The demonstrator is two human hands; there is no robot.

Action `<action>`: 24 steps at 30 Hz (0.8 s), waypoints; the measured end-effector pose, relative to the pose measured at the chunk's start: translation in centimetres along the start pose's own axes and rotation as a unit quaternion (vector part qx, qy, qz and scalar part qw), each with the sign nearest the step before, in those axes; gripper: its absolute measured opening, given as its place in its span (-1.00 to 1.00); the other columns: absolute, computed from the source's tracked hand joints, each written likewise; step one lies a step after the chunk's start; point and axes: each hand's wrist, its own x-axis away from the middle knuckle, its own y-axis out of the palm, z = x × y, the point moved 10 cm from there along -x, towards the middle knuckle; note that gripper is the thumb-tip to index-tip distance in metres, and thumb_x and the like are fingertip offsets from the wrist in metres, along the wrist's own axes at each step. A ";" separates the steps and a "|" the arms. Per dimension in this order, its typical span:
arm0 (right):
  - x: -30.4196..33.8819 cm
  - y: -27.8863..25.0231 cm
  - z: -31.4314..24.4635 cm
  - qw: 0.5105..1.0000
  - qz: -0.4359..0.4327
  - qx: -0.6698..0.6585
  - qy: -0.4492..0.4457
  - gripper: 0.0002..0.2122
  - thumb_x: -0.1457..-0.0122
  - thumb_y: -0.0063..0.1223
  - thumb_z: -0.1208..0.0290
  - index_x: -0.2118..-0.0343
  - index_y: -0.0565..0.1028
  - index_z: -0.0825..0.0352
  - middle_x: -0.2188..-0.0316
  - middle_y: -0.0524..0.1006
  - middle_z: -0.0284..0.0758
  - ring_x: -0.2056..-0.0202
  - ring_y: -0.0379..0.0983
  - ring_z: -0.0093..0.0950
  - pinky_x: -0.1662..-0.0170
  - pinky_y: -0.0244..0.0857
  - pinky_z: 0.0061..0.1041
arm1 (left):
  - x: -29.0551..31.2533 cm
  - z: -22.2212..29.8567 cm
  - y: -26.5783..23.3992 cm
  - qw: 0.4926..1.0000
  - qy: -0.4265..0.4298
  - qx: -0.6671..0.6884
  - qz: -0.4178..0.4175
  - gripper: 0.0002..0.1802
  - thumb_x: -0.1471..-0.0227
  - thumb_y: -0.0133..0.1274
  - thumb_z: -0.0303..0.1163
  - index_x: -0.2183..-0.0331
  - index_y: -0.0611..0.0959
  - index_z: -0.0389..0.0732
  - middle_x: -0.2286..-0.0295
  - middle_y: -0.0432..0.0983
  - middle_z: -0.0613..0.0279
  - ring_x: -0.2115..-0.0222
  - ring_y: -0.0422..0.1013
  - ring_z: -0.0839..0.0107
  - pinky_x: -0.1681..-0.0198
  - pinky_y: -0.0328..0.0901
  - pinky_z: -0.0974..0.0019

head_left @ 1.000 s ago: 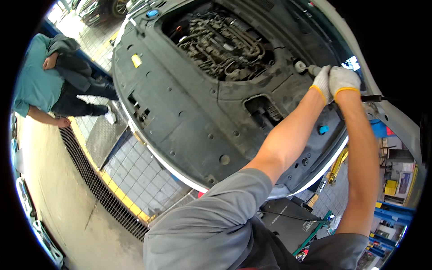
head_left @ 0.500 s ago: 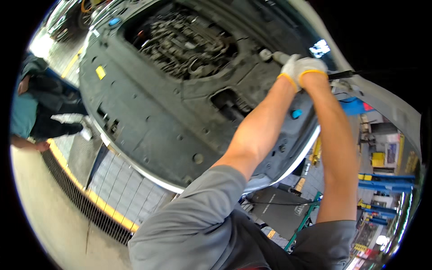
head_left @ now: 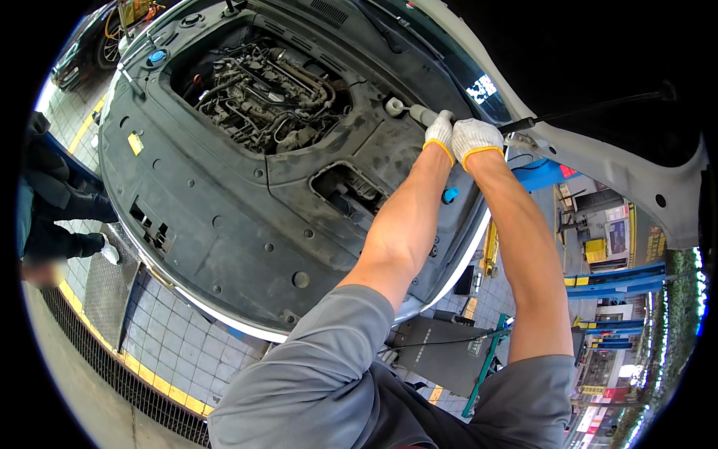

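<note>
My two hands, in white knit gloves with yellow cuffs, are side by side at the far right side of a car's engine bay, beneath the raised hood. My left hand (head_left: 440, 135) is closed around the near end of a grey cylindrical piece (head_left: 421, 114). Toward the middle of the bay, a pale rounded piece (head_left: 394, 107) lies in line with it. My right hand (head_left: 479, 138) is closed close beside the left, near the lower end of a black hood strut (head_left: 521, 125). What its fingers hold is hidden.
The exposed engine (head_left: 273, 97) sits amid dark plastic covers (head_left: 239, 224). A blue cap (head_left: 450, 195) lies below my hands. The raised hood (head_left: 598, 161) slants over the right. A dark cart (head_left: 441, 352) stands before the car. Another person's legs (head_left: 63, 202) are at the left.
The view has shifted, so the car and my hands appear further left and slightly lower. Both hands stay closed at the same side of the bay.
</note>
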 end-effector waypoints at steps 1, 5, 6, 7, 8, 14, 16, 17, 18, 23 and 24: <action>-0.3 -0.2 -0.5 1.000 0.005 -0.001 -0.007 -0.75 -0.25 -0.01 0.37 0.16 0.69 0.28 0.13 0.68 -0.13 0.08 0.65 -0.20 0.05 0.54 -0.22 | -0.6 0.6 -0.4 1.000 0.003 0.009 0.001 -0.47 0.02 0.17 -0.23 0.07 0.55 -0.40 0.20 0.58 -0.11 0.25 0.54 0.04 0.18 0.45 0.00; -0.5 0.5 -0.8 1.000 -0.003 0.009 -0.015 -0.75 -0.25 0.00 0.36 0.16 0.69 0.29 0.13 0.68 -0.13 0.08 0.65 -0.20 0.05 0.54 -0.22 | -0.6 0.5 -0.4 1.000 -0.002 0.016 -0.017 -0.41 0.01 0.17 -0.23 0.01 0.51 -0.42 0.17 0.57 -0.14 0.23 0.54 0.03 0.18 0.45 0.02; -0.1 1.2 -0.1 1.000 -0.016 0.014 -0.010 -0.75 -0.25 0.00 0.36 0.17 0.70 0.29 0.13 0.68 -0.13 0.08 0.65 -0.20 0.05 0.54 -0.22 | 0.3 -1.0 -0.2 1.000 -0.020 0.013 -0.020 -0.39 0.01 0.17 -0.22 0.00 0.50 -0.43 0.16 0.57 -0.14 0.22 0.54 0.03 0.18 0.45 0.03; -0.8 -1.1 -1.7 1.000 0.009 0.012 -0.026 -0.76 -0.24 0.01 0.37 0.19 0.70 0.30 0.17 0.69 -0.11 0.10 0.65 -0.18 0.07 0.54 -0.22 | -1.1 2.5 -0.5 1.000 0.007 -0.003 -0.001 -0.54 -0.02 0.15 -0.21 0.11 0.54 -0.31 0.28 0.56 -0.03 0.32 0.52 0.10 0.23 0.46 0.04; -0.3 -1.9 -1.4 0.999 0.018 0.011 -0.029 -0.76 -0.24 0.01 0.37 0.20 0.70 0.30 0.18 0.69 -0.11 0.11 0.66 -0.18 0.07 0.54 -0.22 | -0.9 2.7 -0.1 1.000 0.004 0.005 0.000 -0.61 -0.03 0.15 -0.20 0.18 0.51 -0.26 0.34 0.51 0.04 0.38 0.48 0.15 0.30 0.45 0.06; 2.4 -5.5 0.8 0.997 0.033 0.056 -0.029 -0.78 -0.23 0.00 0.41 0.24 0.70 0.30 0.23 0.69 -0.08 0.16 0.66 -0.15 0.12 0.55 -0.22 | 3.0 2.8 2.1 0.998 -0.007 0.041 0.041 -0.76 -0.07 0.11 -0.17 0.39 0.47 -0.09 0.52 0.38 0.25 0.58 0.37 0.29 0.53 0.44 0.15; 3.6 -5.9 1.4 0.997 0.013 0.070 -0.026 -0.78 -0.23 0.01 0.42 0.21 0.70 0.29 0.19 0.69 -0.11 0.13 0.66 -0.16 0.10 0.55 -0.21 | 4.6 2.6 2.1 0.997 -0.004 0.021 0.077 -0.76 -0.07 0.10 -0.17 0.34 0.49 -0.11 0.50 0.42 0.23 0.55 0.43 0.24 0.48 0.50 0.09; 4.3 -6.8 1.4 0.997 0.006 0.079 -0.026 -0.77 -0.24 0.02 0.40 0.18 0.70 0.27 0.16 0.69 -0.14 0.10 0.65 -0.18 0.08 0.55 -0.22 | 4.9 3.0 2.2 0.996 -0.002 0.030 0.087 -0.75 -0.07 0.10 -0.17 0.33 0.49 -0.11 0.49 0.43 0.22 0.54 0.45 0.23 0.47 0.50 0.08; 4.7 -7.5 1.4 0.996 -0.001 0.088 -0.025 -0.77 -0.25 0.03 0.39 0.16 0.70 0.25 0.13 0.69 -0.18 0.07 0.65 -0.21 0.06 0.55 -0.22 | 5.2 3.3 2.1 0.994 -0.001 0.039 0.098 -0.75 -0.07 0.10 -0.17 0.32 0.50 -0.12 0.49 0.43 0.21 0.54 0.46 0.22 0.47 0.51 0.06; 5.4 -7.2 1.5 0.996 -0.005 0.087 -0.023 -0.77 -0.27 0.02 0.38 0.17 0.70 0.27 0.16 0.69 -0.14 0.09 0.66 -0.20 0.05 0.54 -0.22 | 6.3 3.0 2.5 0.996 0.012 0.030 0.078 -0.69 -0.10 0.10 -0.14 0.31 0.43 -0.16 0.46 0.40 0.17 0.55 0.43 0.25 0.49 0.51 0.16; 5.3 -7.2 1.6 0.996 -0.008 0.089 -0.023 -0.77 -0.27 0.01 0.38 0.17 0.70 0.27 0.16 0.69 -0.14 0.10 0.66 -0.19 0.06 0.54 -0.22 | 6.5 3.0 2.7 0.997 0.015 0.023 0.075 -0.67 -0.11 0.10 -0.14 0.32 0.40 -0.16 0.46 0.37 0.16 0.56 0.40 0.28 0.51 0.51 0.24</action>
